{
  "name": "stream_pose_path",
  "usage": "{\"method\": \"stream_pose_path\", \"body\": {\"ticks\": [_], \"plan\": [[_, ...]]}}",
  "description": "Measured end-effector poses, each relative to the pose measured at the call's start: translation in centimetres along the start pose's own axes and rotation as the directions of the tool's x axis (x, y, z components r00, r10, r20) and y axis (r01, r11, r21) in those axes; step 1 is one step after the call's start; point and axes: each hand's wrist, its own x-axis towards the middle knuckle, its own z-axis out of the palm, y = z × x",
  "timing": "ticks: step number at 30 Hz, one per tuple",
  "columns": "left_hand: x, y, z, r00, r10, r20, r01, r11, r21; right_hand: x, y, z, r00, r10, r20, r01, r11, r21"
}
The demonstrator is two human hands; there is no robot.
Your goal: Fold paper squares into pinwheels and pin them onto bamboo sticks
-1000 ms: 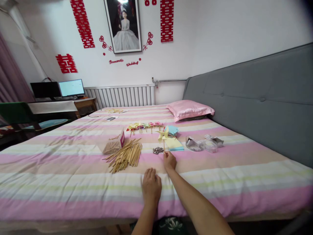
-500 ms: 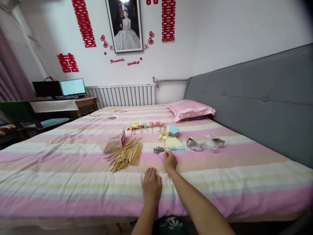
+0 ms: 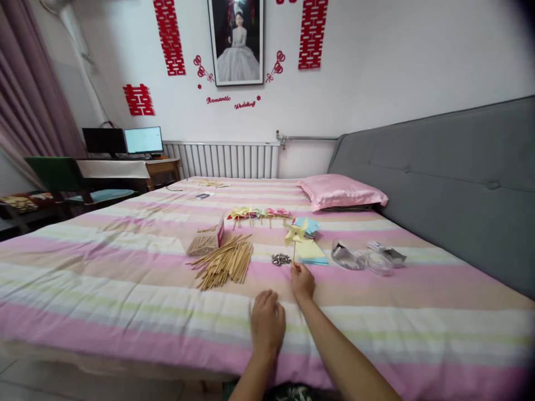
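Note:
My right hand [image 3: 302, 280] pinches the lower end of the thin stick of a pale yellow paper pinwheel [image 3: 296, 233], which stands upright. My left hand [image 3: 267, 320] rests on the bedspread with nothing in it, its fingers loosely bent and the thumb a little apart. Beside the pinwheel's stick is a small heap of shiny metal pins or beads [image 3: 281, 259], too small to name surely. Behind it lie yellow paper squares [image 3: 310, 249] over blue sheets. To the left spreads a pile of wooden sticks [image 3: 228, 263]. Several finished pinwheels [image 3: 257, 213] lie in a row farther back.
A clear box [image 3: 203, 244] with more sticks stands behind the pile. Clear plastic containers [image 3: 349, 257] lie at the right. A pink pillow [image 3: 340, 192] is near the grey headboard [image 3: 438, 172]. A phone-like item [image 3: 203, 196] lies at the back left.
The view has turned slightly left, so everything appears farther right. My right hand still holds the pinwheel upright, and my left hand stays on the bedspread.

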Motion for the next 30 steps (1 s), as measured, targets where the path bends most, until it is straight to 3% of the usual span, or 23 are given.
{"method": "stream_pose_path", "body": {"ticks": [4,7,14,16,19,25,30], "plan": [[2.3,0.4,0.2,0.986,-0.163,-0.023,0.160,0.982,-0.095,0.1,0.3,0.1,1.000,0.011,0.011,-0.011,0.999,0.045],[4.6,0.9,0.6,0.975,-0.220,-0.022,0.212,0.958,-0.191,0.2,0.7,0.4,1.000,0.018,0.024,-0.019,0.997,0.069],[7.8,1.9,2.6,0.960,-0.244,-0.133,0.172,0.897,-0.407,1.4,0.7,1.0,1.000,-0.008,0.010,0.007,0.991,0.131],[7.6,1.9,3.0,0.951,-0.237,-0.197,0.125,0.880,-0.458,2.6,-0.4,1.3,0.999,-0.035,-0.002,0.035,0.989,0.147],[6.9,1.7,3.1,0.949,-0.247,-0.198,0.128,0.871,-0.475,5.9,-3.2,2.4,0.995,-0.100,-0.014,0.101,0.983,0.155],[5.9,1.2,3.0,0.944,-0.280,-0.174,0.159,0.849,-0.503,14.3,-8.7,7.7,0.988,-0.152,-0.002,0.151,0.985,0.078],[4.9,0.8,4.7,0.929,-0.293,-0.226,0.157,0.866,-0.476,19.3,-10.0,13.9,0.989,-0.135,-0.065,0.134,0.991,-0.025]]}}
